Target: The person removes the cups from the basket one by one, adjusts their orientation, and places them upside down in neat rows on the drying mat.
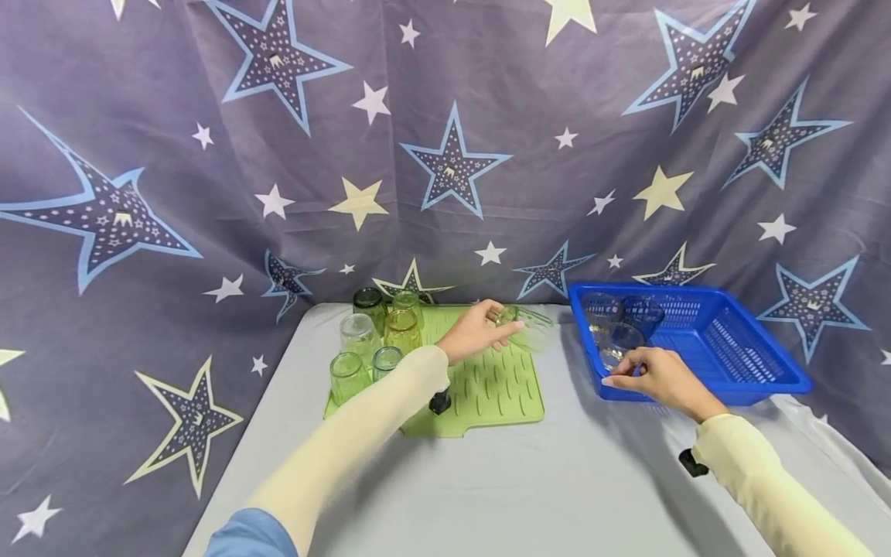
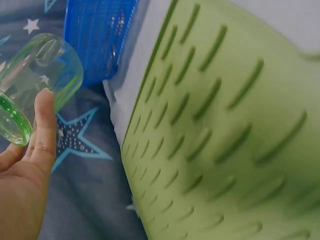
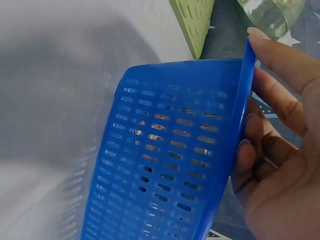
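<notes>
My left hand (image 1: 476,333) holds a clear glass tumbler with a green-tinted base (image 2: 55,65) over the right side of the green drying mat (image 1: 487,387). The glass is tipped sideways, its base toward the palm. My right hand (image 1: 657,379) is at the near left corner of the blue plastic basket (image 1: 759,387). In the right wrist view, the thumb lies on the rim's corner and the other fingers (image 3: 245,150) curl down just inside the rim. Several clear glasses (image 1: 622,344) stand in the basket's left end.
Several upside-down glasses cluster on the mat's left side: a dark green one (image 1: 370,305), an amber one (image 1: 402,331), a clear one (image 1: 359,334) and others. A white-covered table (image 1: 529,487) lies beneath, with a starry curtain (image 1: 445,240) hanging behind it.
</notes>
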{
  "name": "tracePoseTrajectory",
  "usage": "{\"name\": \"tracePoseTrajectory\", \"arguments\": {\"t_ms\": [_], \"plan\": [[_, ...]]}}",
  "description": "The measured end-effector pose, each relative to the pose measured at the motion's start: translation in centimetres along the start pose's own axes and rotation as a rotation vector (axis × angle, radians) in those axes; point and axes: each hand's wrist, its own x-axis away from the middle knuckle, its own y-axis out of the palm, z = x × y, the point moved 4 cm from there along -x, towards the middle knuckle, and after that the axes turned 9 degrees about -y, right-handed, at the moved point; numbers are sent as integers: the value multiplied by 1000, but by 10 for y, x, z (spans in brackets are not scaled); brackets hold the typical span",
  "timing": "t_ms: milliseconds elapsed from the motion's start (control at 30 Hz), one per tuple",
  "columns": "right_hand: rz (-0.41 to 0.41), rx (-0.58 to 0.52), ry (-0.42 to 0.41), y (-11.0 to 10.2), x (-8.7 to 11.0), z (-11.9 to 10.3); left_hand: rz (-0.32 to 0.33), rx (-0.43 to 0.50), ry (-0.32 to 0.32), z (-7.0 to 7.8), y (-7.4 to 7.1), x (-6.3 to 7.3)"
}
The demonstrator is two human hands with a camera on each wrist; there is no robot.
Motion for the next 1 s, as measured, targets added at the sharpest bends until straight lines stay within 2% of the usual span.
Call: {"name": "tracePoseTrajectory", "arguments": {"t_ms": [367, 533, 600, 833, 1000], "plan": [[-8, -15, 34, -3, -2, 2, 89, -206, -39, -3, -45, 6], [-19, -29, 62, 1, 2, 5, 160, -361, -21, -10, -66, 5], [-16, -25, 57, 2, 1, 5, 182, -386, -13, -14, -75, 4], [23, -29, 54, 2, 2, 6, 229, -467, -10, -27, -90, -3], [45, -34, 52, 3, 3, 7, 242, -505, -57, -31, -98, -3]]}}
